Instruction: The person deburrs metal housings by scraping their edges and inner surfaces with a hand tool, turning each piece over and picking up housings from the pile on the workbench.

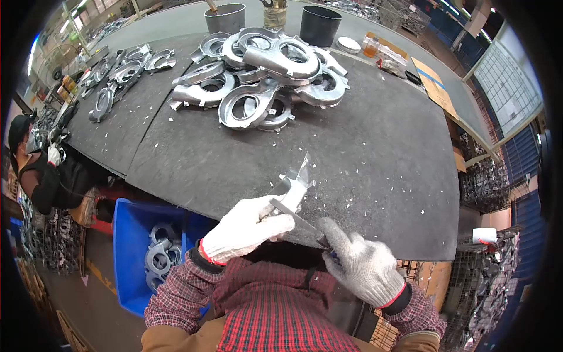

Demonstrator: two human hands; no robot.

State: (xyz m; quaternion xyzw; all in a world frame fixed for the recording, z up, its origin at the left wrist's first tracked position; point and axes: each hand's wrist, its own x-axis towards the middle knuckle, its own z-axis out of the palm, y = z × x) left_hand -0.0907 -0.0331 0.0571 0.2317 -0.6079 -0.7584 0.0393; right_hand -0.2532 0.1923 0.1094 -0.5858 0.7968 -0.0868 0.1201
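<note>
My left hand [241, 230], in a white knit glove, is closed around a shiny metal casting [298, 186] at the near edge of the table. Part of the casting is hidden behind the fingers. My right hand [366, 265], also gloved, grips a flat metal file [295, 217] by its handle end. The file's blade slants up and left against the near side of the casting, by my left fingers. Beyond my hands, a heap of ring-shaped metal castings [249, 105] lies on the dark table mat [387, 152].
Metal chips dot the mat. Buckets [320, 26] and a white lid [349, 44] stand at the back; cardboard [434, 88] lies right. More castings [126, 71] lie left. A blue bin [130, 258] with castings sits below left. A co-worker [44, 170] is at far left.
</note>
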